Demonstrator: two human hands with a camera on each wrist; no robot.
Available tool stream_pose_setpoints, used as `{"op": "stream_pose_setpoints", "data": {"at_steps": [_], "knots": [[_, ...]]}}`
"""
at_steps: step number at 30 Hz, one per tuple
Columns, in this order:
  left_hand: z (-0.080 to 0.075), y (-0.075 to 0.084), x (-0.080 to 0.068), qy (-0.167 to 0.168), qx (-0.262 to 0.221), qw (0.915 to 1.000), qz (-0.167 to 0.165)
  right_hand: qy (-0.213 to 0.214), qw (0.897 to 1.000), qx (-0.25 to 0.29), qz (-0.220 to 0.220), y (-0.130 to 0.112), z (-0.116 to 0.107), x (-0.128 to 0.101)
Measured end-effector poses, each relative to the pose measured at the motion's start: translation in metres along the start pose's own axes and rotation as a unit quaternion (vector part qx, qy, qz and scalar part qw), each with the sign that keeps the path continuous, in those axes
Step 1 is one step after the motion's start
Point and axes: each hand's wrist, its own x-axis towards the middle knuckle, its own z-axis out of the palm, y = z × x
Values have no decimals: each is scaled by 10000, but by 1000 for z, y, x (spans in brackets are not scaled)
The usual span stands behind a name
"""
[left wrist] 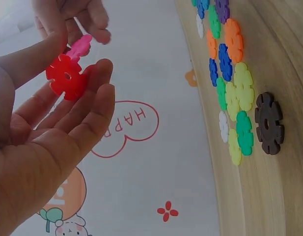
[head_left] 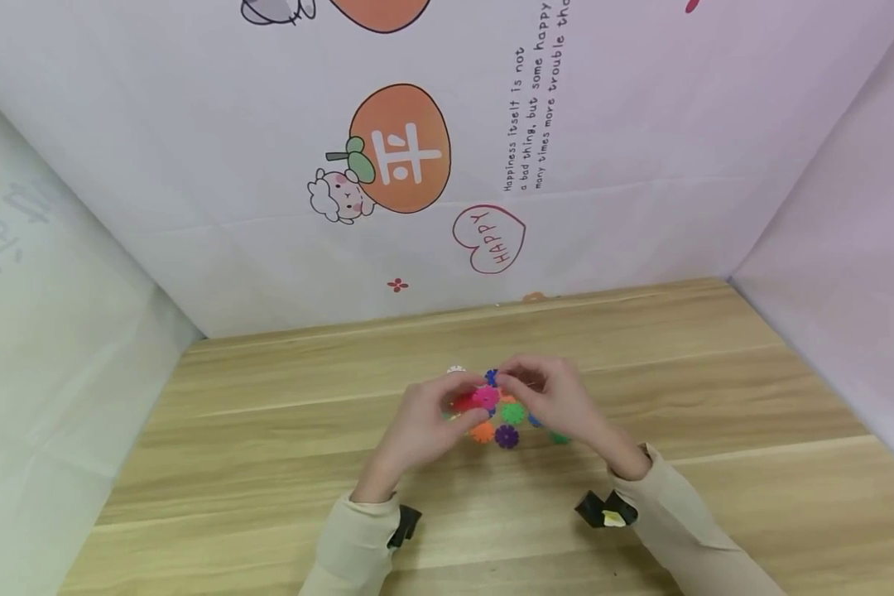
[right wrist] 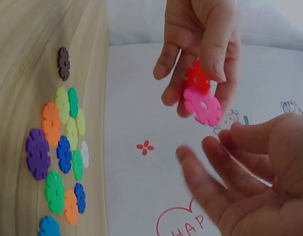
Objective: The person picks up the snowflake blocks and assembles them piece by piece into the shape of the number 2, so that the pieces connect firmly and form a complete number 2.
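A red notched plastic disc [left wrist: 68, 76] is pinched between the thumb and fingers of my left hand [head_left: 426, 422]. Joined to its edge at an angle is a pink notched disc [right wrist: 204, 106], pointing toward the right side. My right hand [right wrist: 249, 177] faces the pair with fingers spread and nothing in its grasp, a small gap from the pink disc in the right wrist view. Both hands hover over a group of loose discs, among them a purple disc [head_left: 507, 436], a green disc [head_left: 513, 412] and an orange disc [head_left: 483, 432].
More notched discs lie on the wooden table [head_left: 268, 463]: a dark brown one [left wrist: 269, 123] apart from the others, a white one [left wrist: 224, 127], plus several yellow, blue and green ones. A printed white cloth wall [head_left: 268, 165] rises behind the table, with side walls left and right.
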Motion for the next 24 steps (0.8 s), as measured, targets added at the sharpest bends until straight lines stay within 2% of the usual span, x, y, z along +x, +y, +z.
{"op": "stream_pose_setpoints", "data": {"at_steps": [5, 9, 17, 21, 24], "knots": [[-4, -2, -1, 96, -57, 9999, 14, -143, 9984, -434, 339, 11, -7, -2], [-7, -3, -2, 129, -132, 9998, 10, -452, 9934, -863, 603, 21, -12, -7], [-7, -3, 0, 93, -63, 9999, -16, -1024, 9794, -1320, 1136, 44, -23, -22], [-7, -4, 1, 54, 26, 10000, -21, -1142, 9739, -1482, 1285, 48, -26, -26], [-7, -4, 1, 50, 23, 10000, -29, -1311, 9648, -1617, 1607, 46, -28, -29]]}}
